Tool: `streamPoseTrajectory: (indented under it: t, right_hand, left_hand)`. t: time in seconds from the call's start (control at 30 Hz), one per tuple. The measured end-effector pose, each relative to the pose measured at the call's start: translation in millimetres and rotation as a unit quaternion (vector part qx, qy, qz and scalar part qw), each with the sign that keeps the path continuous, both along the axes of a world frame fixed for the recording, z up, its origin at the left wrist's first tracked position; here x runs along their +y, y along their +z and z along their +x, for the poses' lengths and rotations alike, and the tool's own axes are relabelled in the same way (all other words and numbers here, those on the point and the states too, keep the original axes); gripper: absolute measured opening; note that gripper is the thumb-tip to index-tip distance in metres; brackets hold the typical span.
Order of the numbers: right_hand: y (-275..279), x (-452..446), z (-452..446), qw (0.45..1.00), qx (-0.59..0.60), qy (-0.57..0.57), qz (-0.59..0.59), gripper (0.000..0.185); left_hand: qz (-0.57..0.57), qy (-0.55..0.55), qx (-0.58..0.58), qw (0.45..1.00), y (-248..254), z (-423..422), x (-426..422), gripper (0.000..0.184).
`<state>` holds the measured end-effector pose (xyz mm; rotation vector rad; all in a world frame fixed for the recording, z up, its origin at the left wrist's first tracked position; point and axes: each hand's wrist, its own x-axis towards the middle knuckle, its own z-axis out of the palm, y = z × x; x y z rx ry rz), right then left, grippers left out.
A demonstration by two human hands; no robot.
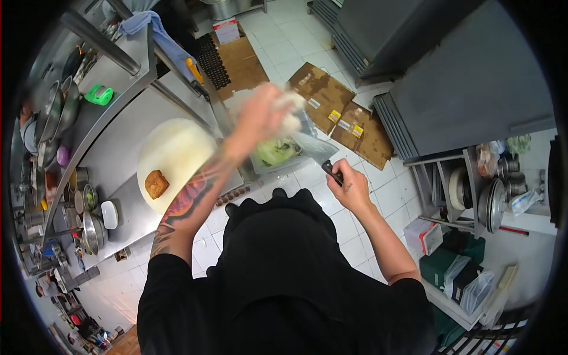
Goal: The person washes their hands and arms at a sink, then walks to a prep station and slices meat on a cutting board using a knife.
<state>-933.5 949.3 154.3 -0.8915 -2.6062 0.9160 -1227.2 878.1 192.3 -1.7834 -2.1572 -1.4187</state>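
My right hand (350, 188) is closed around the black handle of a knife (318, 147). Its broad grey blade points up and left, over the edge of a clear bin. My left hand (263, 115) is smeared by motion and reaches past the bin. A white crumpled cloth (291, 111) appears to be in its fingers, also blurred. Below the hands, pale green vegetable leaves (277, 152) lie in the clear bin (278, 168). To the left, a browned square block of food (157, 184) sits on a round white cutting board (174, 139).
The steel counter (127, 177) holds a white dish (109, 215) and metal bowls (92, 231). A shelf above carries a green tape dispenser (99, 94) and a blue towel (142, 22). Flattened cardboard (319, 94) covers the floor ahead. Pot lids (492, 204) stand on a right-hand rack.
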Motion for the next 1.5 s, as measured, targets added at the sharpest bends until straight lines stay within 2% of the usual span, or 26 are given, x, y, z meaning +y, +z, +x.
streamPoseTrajectory:
  t: [0.1, 0.2, 0.27, 0.3, 0.37, 0.43, 0.5, 0.57, 0.7, 0.77, 0.83, 0.87, 0.9, 0.97, 1.03, 1.07, 1.1, 1.13, 1.17, 1.23, 1.27, 1.33, 1.37, 1.43, 1.47, 1.5]
  right_hand:
    - [13.8, -2.0, -15.8, 0.994, 0.044, 0.073, 0.061, 0.022]
    - [20.1, 1.8, -24.6, 0.981, 0.066, 0.127, 0.134, 0.02]
    - [18.0, 1.0, -15.2, 0.968, 0.034, 0.178, 0.173, 0.015]
    - [20.6, -1.6, -9.5, 0.968, 0.03, 0.18, 0.173, 0.015]
    - [30.4, -1.5, -1.1, 0.965, -0.005, 0.199, 0.173, 0.014]
    - [29.2, 2.0, 4.6, 0.966, -0.029, 0.189, 0.173, 0.013]
    - [21.5, 6.7, 2.2, 0.967, -0.047, 0.169, 0.184, 0.013]
    - [24.5, 4.2, -4.8, 0.968, -0.041, 0.168, 0.184, 0.014]
    - [48.3, 6.2, 5.5, 0.967, -0.074, 0.146, 0.195, 0.018]
    - [81.8, 23.0, 29.9, 0.969, -0.185, 0.075, 0.143, 0.023]
    - [103.6, 44.2, 45.0, 0.965, -0.244, -0.034, 0.091, 0.03]
    - [94.5, 58.8, 57.4, 0.967, -0.224, -0.076, 0.09, 0.031]
    - [80.0, 74.9, 68.2, 0.973, -0.198, -0.083, 0.088, 0.034]
    - [49.9, 85.2, 74.5, 0.996, -0.045, -0.072, 0.025, 0.038]
    - [63.3, 56.4, 38.0, 0.987, -0.062, -0.083, -0.124, 0.038]
    - [67.8, 33.3, 15.7, 0.98, -0.036, -0.039, -0.19, 0.039]
    - [70.3, 11.4, -9.6, 0.967, -0.009, 0.001, -0.254, 0.04]
    - [60.1, -8.7, -32.6, 0.961, 0.012, 0.059, -0.268, 0.044]
    - [54.3, -37.4, -60.8, 0.952, 0.03, 0.094, -0.291, 0.05]
    - [45.1, -89.4, -114.4, 0.937, -0.023, 0.128, -0.323, 0.046]
    - [31.5, -113.3, -138.3, 0.935, -0.028, 0.141, -0.325, 0.043]
    - [6.1, -159.6, -178.9, 0.94, 0.011, 0.151, -0.305, 0.041]
    - [-6.1, -178.8, -195.6, 0.942, 0.007, 0.144, -0.302, 0.041]
    - [-21.7, -208.7, -223.3, 0.95, 0.065, 0.149, -0.268, 0.034]
    - [-21.3, -218.8, -232.2, 0.952, 0.062, 0.144, -0.264, 0.034]
    - [-20.8, -226.5, -239.3, 0.974, -0.005, 0.162, -0.156, 0.031]
  left_hand:
    - [-0.027, -0.154, 0.006, 0.988, -5.5, 51.0, -1.0, 0.025]
    - [-0.092, -0.143, 0.028, 0.985, -59.8, 61.3, 15.7, 0.024]
    - [-0.17, -0.039, 0.08, 0.981, -95.8, 38.6, 38.9, 0.023]
    - [-0.169, -0.038, 0.075, 0.982, -104.7, 25.1, 37.9, 0.023]
    - [-0.135, 0.059, -0.008, 0.989, -112.0, -2.5, 34.6, 0.02]
    - [-0.105, 0.05, -0.043, 0.992, -71.2, 12.3, 25.7, 0.02]
    - [-0.078, 0.045, -0.084, 0.992, -60.5, 42.8, 8.3, 0.02]
    - [0.038, -0.083, -0.052, 0.994, -63.2, 74.3, 2.5, 0.023]
    - [-0.077, 0.048, -0.068, 0.994, -148.1, 60.1, 5.4, 0.028]
    - [-0.08, 0.172, -0.194, 0.963, -178.4, 36.3, -11.5, 0.031]
    - [-0.065, 0.152, -0.259, 0.952, -161.0, 38.5, -53.6, 0.035]
    - [-0.061, 0.134, -0.304, 0.941, -139.3, 38.4, -85.7, 0.034]
    - [-0.052, 0.112, -0.348, 0.929, -119.1, 39.7, -114.7, 0.033]
    - [0.01, 0.119, -0.381, 0.917, -105.4, 31.4, -190.0, 0.03]
    - [0.025, 0.209, -0.374, 0.903, -108.8, 8.2, -293.8, 0.028]
    - [-0.04, 0.322, -0.325, 0.888, -79.9, -0.9, -344.9, 0.028]
    - [0.063, 0.427, -0.451, 0.781, -137.7, -17.7, -409.7, 0.028]
    - [0.052, 0.387, -0.483, 0.784, -88.8, -35.2, -446.6, 0.028]
    - [0.036, 0.428, -0.426, 0.796, -85.1, -57.3, -482.1, 0.027]
    - [-0.017, 0.548, -0.357, 0.756, -88.3, -102.5, -533.8, 0.027]
    - [-0.016, 0.545, -0.362, 0.756, -100.0, -123.0, -548.7, 0.027]
    - [-0.043, 0.585, -0.164, 0.793, -144.6, -161.9, -568.6, 0.037]
    - [-0.123, 0.551, -0.057, 0.823, -173.0, -178.8, -575.6, 0.04]
    - [-0.412, 0.44, 0.019, 0.798, -178.9, -181.1, -568.5, 0.045]
    - [-0.369, 0.441, 0.03, 0.817, -157.2, -176.4, -547.2, 0.046]
    - [-0.326, 0.442, 0.041, 0.835, -133.7, -171.9, -519.6, 0.048]
